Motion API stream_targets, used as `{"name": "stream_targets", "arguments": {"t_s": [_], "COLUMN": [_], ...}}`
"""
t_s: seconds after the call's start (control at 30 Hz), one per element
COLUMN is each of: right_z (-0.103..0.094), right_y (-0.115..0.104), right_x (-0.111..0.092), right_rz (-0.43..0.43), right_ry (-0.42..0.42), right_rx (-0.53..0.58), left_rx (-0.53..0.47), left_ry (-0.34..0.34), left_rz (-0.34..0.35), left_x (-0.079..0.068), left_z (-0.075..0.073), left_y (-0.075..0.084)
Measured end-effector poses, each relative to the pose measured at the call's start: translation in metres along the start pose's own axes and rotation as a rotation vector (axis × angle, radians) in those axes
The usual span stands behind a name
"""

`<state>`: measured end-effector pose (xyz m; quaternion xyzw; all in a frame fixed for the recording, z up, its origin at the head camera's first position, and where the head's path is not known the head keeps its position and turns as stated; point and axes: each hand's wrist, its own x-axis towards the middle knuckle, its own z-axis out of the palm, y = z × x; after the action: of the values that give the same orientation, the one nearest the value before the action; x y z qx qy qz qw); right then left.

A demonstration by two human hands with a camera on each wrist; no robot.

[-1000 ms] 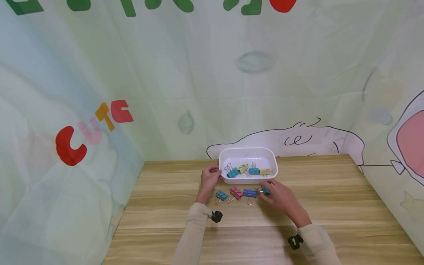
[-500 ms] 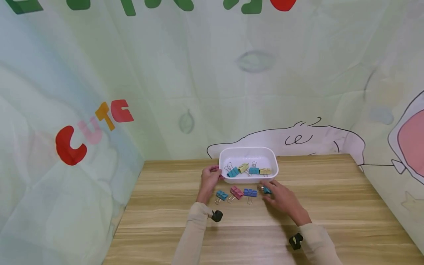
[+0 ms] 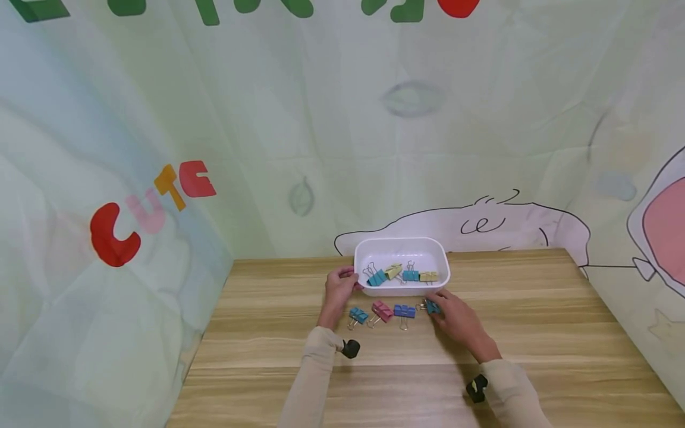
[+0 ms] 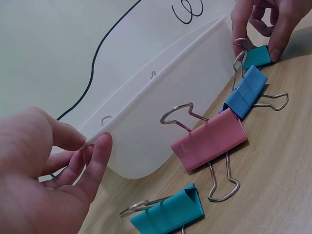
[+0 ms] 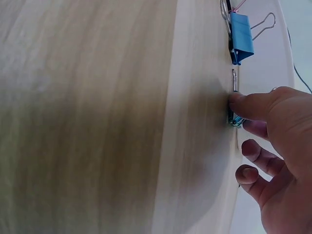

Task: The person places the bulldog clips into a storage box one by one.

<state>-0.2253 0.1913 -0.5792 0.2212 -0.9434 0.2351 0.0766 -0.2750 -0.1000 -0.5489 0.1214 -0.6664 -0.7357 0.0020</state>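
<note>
My left hand (image 4: 53, 165) pinches the rim of a white plastic tray (image 4: 141, 131) at its near left corner. In the right wrist view, the thumb and index finger of my right hand (image 5: 282, 141) pinch a teal binder clip (image 5: 236, 119) on the table, by the tray's near right side. To its left lie a blue binder clip (image 3: 404, 311), a pink binder clip (image 3: 382, 311) and another teal binder clip (image 3: 358, 315), in a row before the tray. Inside the tray are teal binder clips (image 3: 410, 276) and yellow binder clips (image 3: 428, 277).
The wooden table (image 3: 267, 356) carries everything. Behind the tray hangs a printed curtain (image 3: 299, 137) that meets the table's back edge. Black wrist cameras sit below the left hand (image 3: 350, 349) and the right hand (image 3: 476, 389).
The right thumb and fingers, spread a little around the right teal clip half a second ago, now close on it. That clip lies slightly farther right than a second ago. The left hand stays at the tray.
</note>
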Motion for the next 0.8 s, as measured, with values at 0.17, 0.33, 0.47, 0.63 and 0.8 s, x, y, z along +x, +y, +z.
{"name": "stream_targets", "arguments": {"t_s": [0.17,0.33,0.47,0.63,0.8], "right_z": [0.0035,0.0058,0.0071,0.0049,0.0003], "right_y": [0.0035,0.0064,0.0070,0.0047,-0.0001], "right_x": [-0.0014,-0.0041,-0.0050,-0.0058,-0.0057], "right_rz": [0.015,0.026,0.020,0.014,0.027], "right_ry": [0.016,0.030,0.041,0.014,-0.051], "right_rx": [0.024,0.034,0.033,0.016,-0.002], "left_rx": [-0.001,0.000,-0.001,-0.002,-0.003], "left_ry": [-0.002,0.000,-0.011,-0.018,-0.006], "left_rz": [-0.005,-0.005,-0.005,0.001,0.001], "left_x": [0.0021,0.0023,0.0030,0.0025,0.0017], "left_z": [-0.0002,-0.0006,-0.0017,-0.0025,-0.0013], "left_y": [-0.0010,-0.0016,-0.0011,-0.0009,-0.0015]}}
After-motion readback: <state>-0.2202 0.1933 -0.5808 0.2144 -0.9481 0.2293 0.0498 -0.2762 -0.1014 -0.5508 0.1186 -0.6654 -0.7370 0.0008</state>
